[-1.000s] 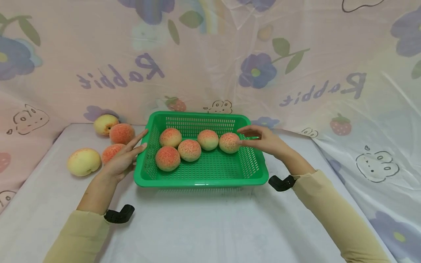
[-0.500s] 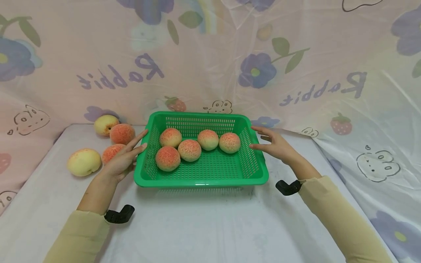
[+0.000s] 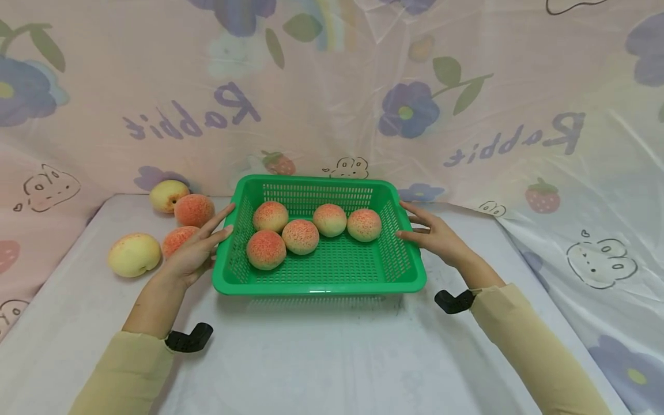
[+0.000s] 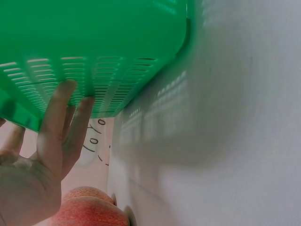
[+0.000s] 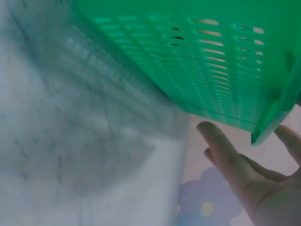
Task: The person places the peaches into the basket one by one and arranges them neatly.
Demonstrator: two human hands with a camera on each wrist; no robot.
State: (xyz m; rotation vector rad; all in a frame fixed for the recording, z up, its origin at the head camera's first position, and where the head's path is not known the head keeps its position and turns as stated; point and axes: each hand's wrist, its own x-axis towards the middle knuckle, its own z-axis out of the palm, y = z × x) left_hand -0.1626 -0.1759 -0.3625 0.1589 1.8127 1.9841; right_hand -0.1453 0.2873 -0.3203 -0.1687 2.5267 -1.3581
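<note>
Head view: the left grip (image 3: 193, 255) and the right grip (image 3: 440, 239) flank the basket (image 3: 339, 265), fingertips at the rim (image 3: 417, 268) at each end. Both are spread wide rather than curled tight; how firmly either bears on the plastic I cannot tell. The basket stands between them on the surface (image 3: 321, 357), and taking it by both ends looks like the step in hand. Doing that well calls for fingers under the rim and thumbs on top at matching places, with even pressure to keep the basket level. Five peaches (image 3: 301, 237) lie inside, three toward the left and two farther right, so the left end may be a touch heavier, and a tilt could set them rolling. A red peach (image 3: 178, 237) sits just beside the left grip and is best not knocked; another red one and two yellow peaches (image 3: 134, 255) lie to the left and far left.

Left wrist view adds what the head view hides: fingers (image 4: 54, 132) reach beneath the rim to the slotted outer wall (image 4: 108, 84). Right wrist view shows a finger (image 5: 223, 147) below the rim with no clear contact, so that side looks looser. Only the head view shows plainly how the peaches inside lie.
</note>
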